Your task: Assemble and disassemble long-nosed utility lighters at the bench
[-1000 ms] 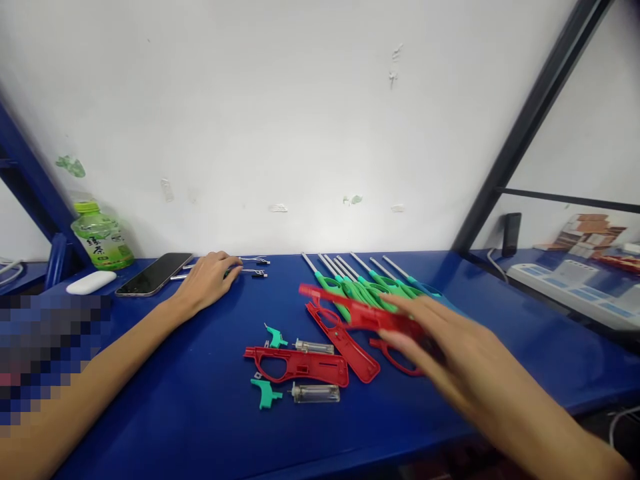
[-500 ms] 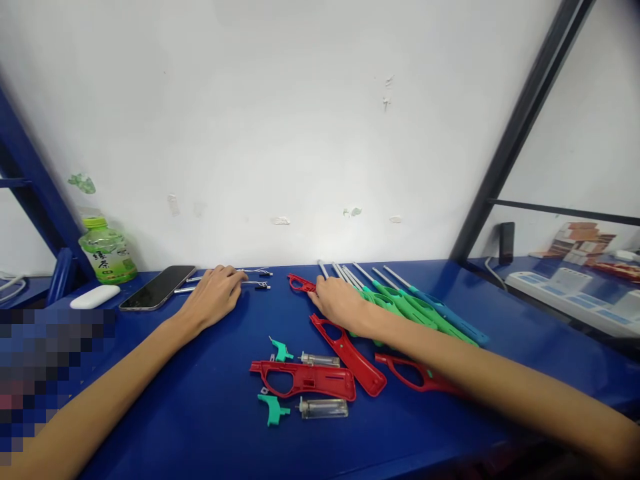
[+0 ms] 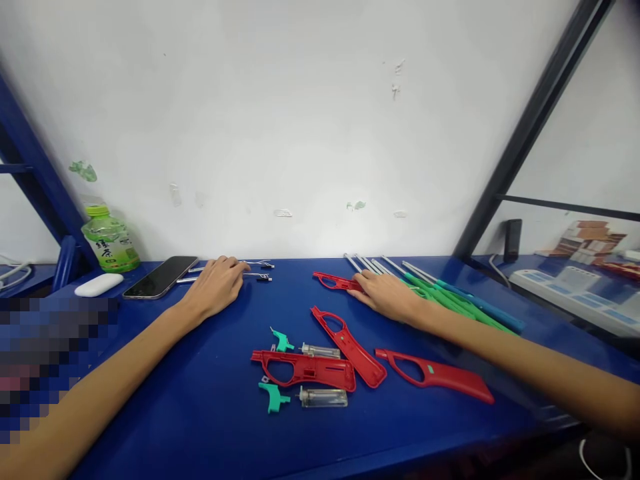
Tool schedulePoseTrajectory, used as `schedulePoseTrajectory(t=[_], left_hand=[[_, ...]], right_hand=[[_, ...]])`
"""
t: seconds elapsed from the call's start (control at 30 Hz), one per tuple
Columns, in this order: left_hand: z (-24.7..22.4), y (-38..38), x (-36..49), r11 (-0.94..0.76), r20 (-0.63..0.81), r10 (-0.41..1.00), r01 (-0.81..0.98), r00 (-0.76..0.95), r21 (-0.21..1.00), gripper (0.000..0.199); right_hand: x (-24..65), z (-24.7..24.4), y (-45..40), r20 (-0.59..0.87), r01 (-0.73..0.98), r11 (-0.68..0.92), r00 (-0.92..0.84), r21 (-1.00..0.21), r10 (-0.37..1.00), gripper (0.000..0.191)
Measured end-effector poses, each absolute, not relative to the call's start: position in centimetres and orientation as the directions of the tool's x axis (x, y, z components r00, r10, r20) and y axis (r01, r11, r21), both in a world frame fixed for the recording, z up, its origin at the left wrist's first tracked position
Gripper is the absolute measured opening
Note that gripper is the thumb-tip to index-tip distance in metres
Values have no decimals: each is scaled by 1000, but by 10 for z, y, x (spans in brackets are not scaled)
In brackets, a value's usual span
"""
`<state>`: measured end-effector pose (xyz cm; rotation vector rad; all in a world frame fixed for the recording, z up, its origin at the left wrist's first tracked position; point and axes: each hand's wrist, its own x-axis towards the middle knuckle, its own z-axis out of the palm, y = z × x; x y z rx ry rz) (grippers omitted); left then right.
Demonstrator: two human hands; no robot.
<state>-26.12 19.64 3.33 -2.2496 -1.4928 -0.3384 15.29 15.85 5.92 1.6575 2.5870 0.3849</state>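
Observation:
My left hand lies palm down, fingers lowered, over thin metal lighter tubes with wires at their right ends. Toward the back, my right hand is closed around the handle end of a red lighter shell half, its fingers covering that end. Assembled green lighters and a blue one lie against and beyond this hand. Nearer me are more red shell halves, two green triggers and two clear fuel tanks.
A phone, a white case and a green bottle stand or lie at the left. The blue table meets a white wall behind. Dark frame posts rise on both sides. At the right lies a white power strip.
My right hand has slid to the right, and the red shell half and the bunch of lighters have shifted right with it. My left hand has stayed over the tubes.

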Motion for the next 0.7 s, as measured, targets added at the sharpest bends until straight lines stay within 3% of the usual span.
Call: schedulePoseTrajectory(t=[0.47, 0.7], left_hand=[[38, 190, -258, -339, 422, 802, 904, 422, -260, 34], [37, 191, -254, -349, 422, 797, 899, 433, -265, 33]], right_hand=[[105, 91, 211, 101, 844, 506, -527, 176, 844, 40], [165, 128, 131, 53, 839, 539, -543, 76, 838, 35]])
